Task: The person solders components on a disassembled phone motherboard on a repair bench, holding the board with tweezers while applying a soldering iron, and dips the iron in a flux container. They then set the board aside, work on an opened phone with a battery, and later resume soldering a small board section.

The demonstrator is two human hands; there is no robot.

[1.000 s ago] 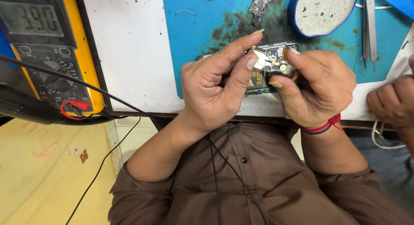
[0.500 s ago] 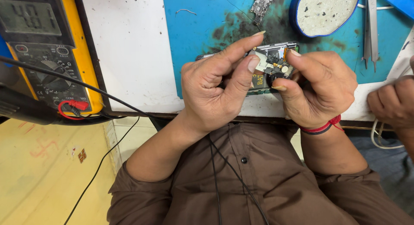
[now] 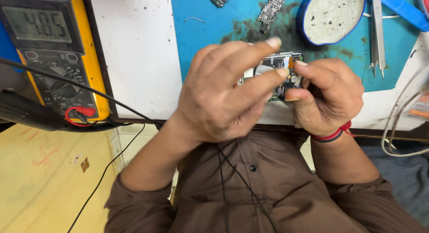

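Pinched between left hand (image 3: 223, 97) and right hand (image 3: 328, 97), both gripping: one small circuit board (image 3: 279, 65), held just above the near edge of the blue mat (image 3: 205, 41). Open white bench (image 3: 138, 54) to the left. Beyond: two loose board strips (image 3: 272, 7), one round blue dish (image 3: 333, 14), one pair of tweezers (image 3: 377, 32), one yellow multimeter (image 3: 53, 54).

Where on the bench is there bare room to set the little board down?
The white strip between the yellow multimeter and the blue mat is bare. The mat's far edge is crowded: board strips, round tin, tweezers.
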